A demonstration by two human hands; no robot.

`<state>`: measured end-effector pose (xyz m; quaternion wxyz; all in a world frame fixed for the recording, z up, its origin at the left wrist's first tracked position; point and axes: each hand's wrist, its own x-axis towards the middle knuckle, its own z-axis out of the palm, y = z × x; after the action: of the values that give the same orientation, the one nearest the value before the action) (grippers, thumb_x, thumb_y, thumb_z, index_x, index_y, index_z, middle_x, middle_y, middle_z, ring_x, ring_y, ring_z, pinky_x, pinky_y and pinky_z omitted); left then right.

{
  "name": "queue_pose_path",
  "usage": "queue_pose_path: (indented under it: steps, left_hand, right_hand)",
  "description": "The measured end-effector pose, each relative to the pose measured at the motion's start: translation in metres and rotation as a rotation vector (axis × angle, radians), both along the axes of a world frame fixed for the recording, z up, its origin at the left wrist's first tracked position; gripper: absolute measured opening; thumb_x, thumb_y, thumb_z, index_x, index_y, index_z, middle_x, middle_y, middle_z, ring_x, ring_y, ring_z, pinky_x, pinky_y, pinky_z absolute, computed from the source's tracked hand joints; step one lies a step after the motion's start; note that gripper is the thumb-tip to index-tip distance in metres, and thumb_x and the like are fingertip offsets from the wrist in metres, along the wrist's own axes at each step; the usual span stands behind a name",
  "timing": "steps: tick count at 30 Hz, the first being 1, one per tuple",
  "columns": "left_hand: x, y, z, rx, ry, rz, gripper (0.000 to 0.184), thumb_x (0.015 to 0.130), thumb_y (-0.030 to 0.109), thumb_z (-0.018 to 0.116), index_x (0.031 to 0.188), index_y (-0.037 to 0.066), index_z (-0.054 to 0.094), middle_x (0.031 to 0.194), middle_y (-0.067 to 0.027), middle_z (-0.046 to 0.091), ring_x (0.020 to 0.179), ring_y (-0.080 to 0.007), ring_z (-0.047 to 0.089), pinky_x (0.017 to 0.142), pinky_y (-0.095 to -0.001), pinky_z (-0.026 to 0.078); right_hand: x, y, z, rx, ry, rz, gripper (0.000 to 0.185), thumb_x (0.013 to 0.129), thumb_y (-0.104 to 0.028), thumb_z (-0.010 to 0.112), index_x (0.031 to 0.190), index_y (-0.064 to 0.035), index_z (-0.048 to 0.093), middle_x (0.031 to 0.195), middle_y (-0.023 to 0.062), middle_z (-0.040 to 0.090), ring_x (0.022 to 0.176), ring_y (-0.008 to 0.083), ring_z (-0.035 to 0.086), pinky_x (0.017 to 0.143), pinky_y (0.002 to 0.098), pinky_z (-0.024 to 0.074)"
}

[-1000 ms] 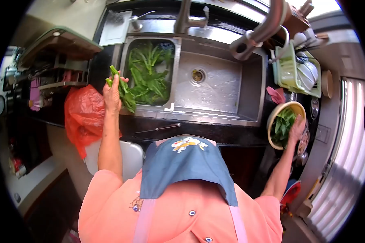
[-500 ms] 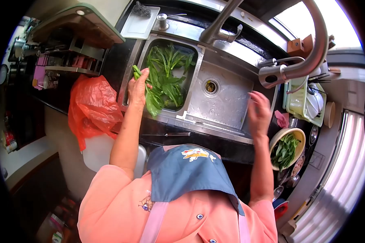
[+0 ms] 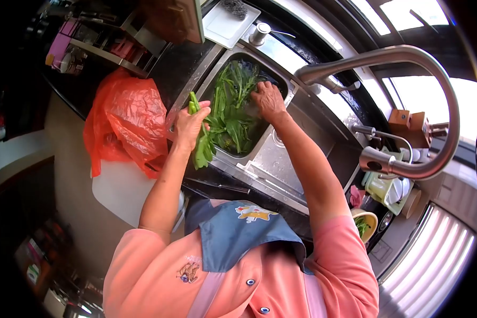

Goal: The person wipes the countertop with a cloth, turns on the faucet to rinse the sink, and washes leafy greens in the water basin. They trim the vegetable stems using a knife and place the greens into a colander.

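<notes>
My left hand (image 3: 191, 124) is closed around a small bunch of green stems (image 3: 203, 148), whose leaves hang down over the sink's front left edge. In the left basin (image 3: 289, 87), leafy greens (image 3: 233, 114) lie in water. My right hand (image 3: 268, 100) reaches over the far right part of that basin, its fingers bent down at the greens; whether they grip any leaf cannot be made out. A cream bowl (image 3: 373, 223) with more greens stands at the right, partly hidden by my right arm.
A red plastic bag (image 3: 127, 119) lies left of the sink. The curved faucet (image 3: 450, 100) arches over the right side. A knife (image 3: 222, 186) rests on the front counter edge. Behind are a soap pump (image 3: 259, 34) and white tray (image 3: 225, 26); a dish rack (image 3: 384, 185) stands right.
My right hand has let go of the cream bowl and moved left, across the empty basin, to the greens in the water. My left hand still holds its bunch. The view has turned and shifted.
</notes>
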<state>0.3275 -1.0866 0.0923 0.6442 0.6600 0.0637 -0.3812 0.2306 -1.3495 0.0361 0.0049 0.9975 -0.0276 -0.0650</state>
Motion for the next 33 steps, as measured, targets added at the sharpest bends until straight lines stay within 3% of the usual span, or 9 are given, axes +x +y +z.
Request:
queue_pose_path:
  steps: [3,8,12,13,17,24,27,30,33]
  left_hand:
    - [-0.008,-0.017,-0.037,0.14,-0.191,-0.025,0.042,0.089,0.023,0.071,0.12,-0.005,0.07,0.079,-0.0089,0.07,0.059,-0.0132,0.064,0.055,-0.0285,0.053]
    - [0.0,-0.063,-0.116,0.623,-0.554,-0.209,0.032,0.085,0.026,0.062,0.089,-0.006,0.068,0.086,-0.0325,0.068,0.087,-0.0475,0.068,0.081,-0.0506,0.054]
    - [-0.005,-0.081,-0.135,0.404,-0.252,-0.14,0.04,0.082,0.029,0.07,0.1,-0.006,0.072,0.093,-0.0269,0.072,0.089,-0.0348,0.072,0.081,-0.0427,0.054]
    - [-0.009,-0.08,-0.105,0.309,-0.202,-0.094,0.04,0.083,0.029,0.074,0.106,-0.003,0.073,0.091,-0.0185,0.075,0.084,-0.0238,0.071,0.079,-0.0369,0.053]
    - [-0.026,-0.059,-0.042,0.22,-0.229,-0.075,0.032,0.087,0.026,0.077,0.107,0.001,0.075,0.085,-0.0052,0.074,0.075,-0.0124,0.063,0.07,-0.0321,0.051]
    - [-0.034,-0.048,-0.013,0.017,-0.288,-0.272,0.029,0.09,0.024,0.076,0.109,0.003,0.074,0.08,-0.0021,0.071,0.071,-0.0102,0.06,0.068,-0.0307,0.05]
    - [-0.029,-0.049,-0.006,-0.035,-0.373,-0.227,0.045,0.096,0.035,0.07,0.128,0.004,0.067,0.113,-0.0057,0.068,0.103,-0.0123,0.059,0.091,-0.0289,0.046]
    - [-0.023,-0.05,0.002,-0.164,-0.22,-0.139,0.057,0.1,0.045,0.063,0.139,0.003,0.06,0.133,-0.0072,0.062,0.126,-0.015,0.053,0.108,-0.0286,0.039]
    - [-0.02,-0.056,-0.017,-0.351,0.001,-0.13,0.061,0.101,0.052,0.058,0.138,0.003,0.061,0.142,-0.0103,0.057,0.133,-0.016,0.047,0.114,-0.0333,0.034]
  right_hand:
    - [0.009,-0.023,-0.005,0.026,0.039,0.172,0.014,0.09,-0.018,0.06,0.1,-0.0111,0.067,0.104,0.0089,0.063,0.107,0.0289,0.06,0.101,0.0464,0.0412]
    - [0.011,-0.029,-0.006,0.366,-0.196,-0.002,0.021,0.096,-0.02,0.062,0.113,-0.008,0.058,0.091,0.0151,0.066,0.094,0.0357,0.065,0.093,0.0521,0.0445]
    - [0.007,-0.004,0.019,0.626,-0.407,-0.208,0.038,0.092,-0.03,0.071,0.118,-0.0045,0.061,0.094,0.0188,0.067,0.091,0.0391,0.064,0.08,0.0463,0.0512]
    - [0.007,0.003,0.03,0.697,-0.308,-0.332,0.036,0.094,-0.03,0.071,0.118,-0.0038,0.064,0.094,0.0193,0.067,0.09,0.0378,0.065,0.08,0.045,0.0515]
    - [-0.002,0.022,0.041,0.866,-0.383,-0.577,0.033,0.1,-0.033,0.063,0.112,-0.0027,0.072,0.1,0.0187,0.07,0.093,0.0306,0.069,0.082,0.0373,0.0527]
    - [0.004,0.058,0.075,0.845,-0.333,-0.401,0.033,0.101,-0.03,0.061,0.114,-0.0001,0.065,0.107,0.0202,0.064,0.094,0.0366,0.063,0.084,0.0427,0.0504]
    - [0.004,0.053,0.043,0.637,-0.664,-0.3,0.029,0.101,-0.031,0.062,0.107,-0.0019,0.063,0.103,0.0191,0.065,0.088,0.0368,0.063,0.079,0.0455,0.0504]
    - [-0.008,0.061,0.064,1.217,-0.286,-0.578,0.028,0.102,-0.03,0.061,0.109,-0.0032,0.062,0.096,0.0174,0.068,0.085,0.0328,0.066,0.076,0.0415,0.0515]
    - [-0.011,0.083,0.073,1.299,-0.311,-0.532,0.03,0.101,-0.027,0.064,0.119,-0.0032,0.06,0.096,0.0153,0.069,0.09,0.0248,0.067,0.08,0.0371,0.0518]
